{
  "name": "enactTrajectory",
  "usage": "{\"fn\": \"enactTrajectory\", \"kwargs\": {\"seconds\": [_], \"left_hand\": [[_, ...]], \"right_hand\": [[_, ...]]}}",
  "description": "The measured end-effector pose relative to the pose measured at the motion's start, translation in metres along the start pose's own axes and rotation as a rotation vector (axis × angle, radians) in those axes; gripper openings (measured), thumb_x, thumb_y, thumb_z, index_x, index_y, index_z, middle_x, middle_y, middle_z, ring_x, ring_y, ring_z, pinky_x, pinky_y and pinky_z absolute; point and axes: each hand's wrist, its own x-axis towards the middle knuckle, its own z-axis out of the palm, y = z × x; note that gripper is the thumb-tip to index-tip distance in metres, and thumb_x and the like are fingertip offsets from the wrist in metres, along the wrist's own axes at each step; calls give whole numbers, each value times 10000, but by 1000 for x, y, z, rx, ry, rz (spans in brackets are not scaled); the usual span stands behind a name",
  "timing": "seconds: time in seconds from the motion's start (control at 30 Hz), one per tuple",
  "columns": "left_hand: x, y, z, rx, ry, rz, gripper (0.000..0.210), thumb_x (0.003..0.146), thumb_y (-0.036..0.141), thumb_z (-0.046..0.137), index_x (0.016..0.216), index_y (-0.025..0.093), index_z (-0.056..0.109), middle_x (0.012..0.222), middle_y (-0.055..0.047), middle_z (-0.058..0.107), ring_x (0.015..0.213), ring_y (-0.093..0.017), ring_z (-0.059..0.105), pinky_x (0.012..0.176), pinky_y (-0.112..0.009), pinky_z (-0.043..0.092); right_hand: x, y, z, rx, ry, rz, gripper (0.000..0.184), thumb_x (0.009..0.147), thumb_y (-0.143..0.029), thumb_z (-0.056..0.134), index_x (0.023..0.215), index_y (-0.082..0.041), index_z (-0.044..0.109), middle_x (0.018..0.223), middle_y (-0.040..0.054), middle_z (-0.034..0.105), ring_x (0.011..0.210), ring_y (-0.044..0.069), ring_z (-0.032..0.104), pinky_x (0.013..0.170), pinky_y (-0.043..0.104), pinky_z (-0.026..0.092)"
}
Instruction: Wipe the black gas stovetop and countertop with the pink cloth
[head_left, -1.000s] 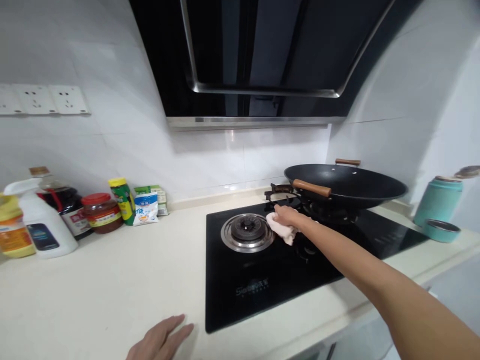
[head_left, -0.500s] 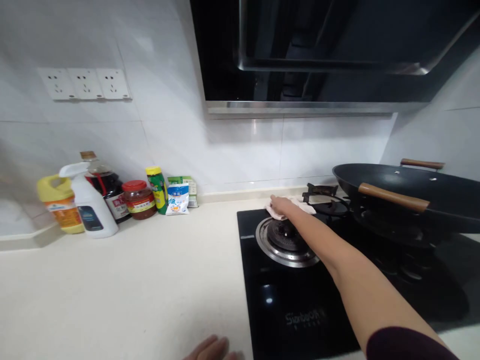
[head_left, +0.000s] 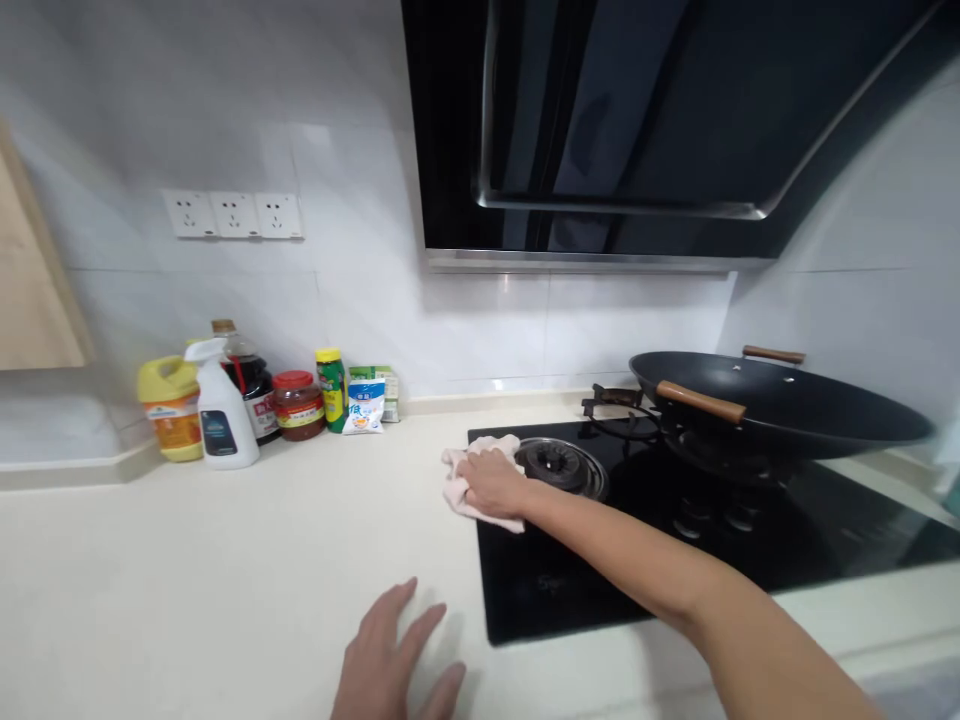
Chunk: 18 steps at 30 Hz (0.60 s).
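Note:
Pressed flat under my right hand (head_left: 491, 482) is a pale pink cloth (head_left: 480, 508), its fingers bent over it. The cloth straddles the left edge of the black glass gas stove (head_left: 555, 590), partly on the stove and partly on the cream countertop (head_left: 247, 580). Just right of that hand is a round burner (head_left: 562, 466) with a metal ring and no pot stand on it. My left hand (head_left: 394, 655) hovers over or rests on the counter at the bottom, fingers spread, holding nothing; I cannot tell if it touches.
A black wok (head_left: 780, 400) with wooden handles sits on the right burner. A pot stand (head_left: 619, 405) lies at the stove's back. Along the wall stand a spray bottle (head_left: 225, 420), a red-lidded jar (head_left: 298, 405) and other containers. The range hood (head_left: 600, 130) hangs above.
My right hand has moved the cloth from behind the burner leftward and nearer, onto the stove's left edge. My left hand has come further into view. The camera view has shifted.

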Motion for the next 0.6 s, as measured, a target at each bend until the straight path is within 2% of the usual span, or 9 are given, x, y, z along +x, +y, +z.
{"fn": "enactTrajectory", "kwargs": {"seconds": [0.2, 0.37, 0.43, 0.5, 0.6], "left_hand": [[14, 11, -16, -32, -194, -115, 385, 926, 507, 595, 1244, 314, 695, 1360, -112, 628, 1249, -320, 597, 971, -510, 554], [23, 20, -24, -95, -349, -206, 373, 928, 491, 592, 1238, 315, 700, 1377, -95, 619, 1296, -314, 560, 1055, -533, 475], [26, 21, -27, -113, -380, -229, 380, 922, 501, 591, 1231, 310, 705, 1372, -95, 624, 1300, -317, 556, 1062, -539, 458], [28, 22, -29, -121, -387, -245, 388, 918, 509, 589, 1226, 306, 709, 1363, -95, 631, 1298, -319, 557, 1063, -537, 450], [30, 22, -30, -122, -370, -268, 384, 894, 488, 608, 1194, 280, 728, 1320, -99, 656, 1265, -325, 583, 1045, -509, 468]], "right_hand": [[-103, -36, -16, 184, 103, -61, 352, 881, -297, 522, 1213, -189, 561, 1119, 107, 645, 1015, 269, 559, 937, 432, 387], [-172, -51, -34, 405, 93, 29, 327, 856, -274, 530, 1178, -216, 524, 1086, 81, 634, 1010, 253, 558, 905, 394, 380], [-181, -56, -40, 520, 78, 96, 311, 842, -268, 540, 1151, -235, 513, 1040, 48, 631, 944, 225, 562, 843, 350, 386], [-178, -62, -46, 663, 100, 176, 260, 847, -282, 540, 1103, -255, 509, 954, 2, 624, 849, 188, 555, 769, 305, 383], [-159, -64, -58, 872, 267, 273, 162, 879, -329, 520, 1024, -258, 500, 896, -30, 612, 783, 158, 551, 709, 269, 391]]}}
